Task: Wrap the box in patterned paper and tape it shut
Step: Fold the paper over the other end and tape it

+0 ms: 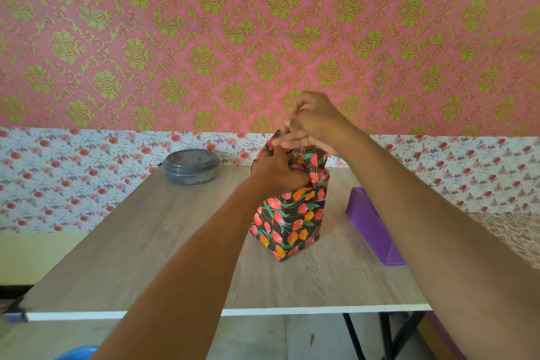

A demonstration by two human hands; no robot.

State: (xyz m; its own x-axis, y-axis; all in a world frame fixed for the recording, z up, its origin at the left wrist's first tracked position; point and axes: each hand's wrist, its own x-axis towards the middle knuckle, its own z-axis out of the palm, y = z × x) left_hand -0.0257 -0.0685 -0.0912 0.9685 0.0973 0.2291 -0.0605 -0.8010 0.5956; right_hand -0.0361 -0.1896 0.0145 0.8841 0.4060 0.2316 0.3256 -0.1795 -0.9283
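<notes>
The patterned wall (pixel 204 38), pink with green ornaments, fills the view behind the box, with a band of small red flowers on white (pixel 73 178) running lower down at the level of the box's top. The wooden surface (pixel 146 242) carries the box (pixel 289 222), which stands upright on it, a little right of the middle, one corner turned toward the camera. Patterned paper (pixel 309 164), dark with red and orange tulips, covers the box's sides; at the top it stands up loose in unfolded flaps.

Just to the right of the box, apart from it, lies a purple tray (pixel 371 228), partly behind the right forearm. Well to the left of the box and farther back sits a round grey container (pixel 191 166) with its lid on.

The left hand (pixel 274 171) is at the box's upper left edge, its grip curled narrow round the gathered paper there. The right hand (pixel 317 126) is above the box's top, blurred; some fingers (pixel 280 142) reach straight toward the raised flap while others curl upward, and whether this grip holds anything cannot be told.

Far below and left of the box, at the frame's bottom edge, shows a bit of something blue (pixel 77 352).
</notes>
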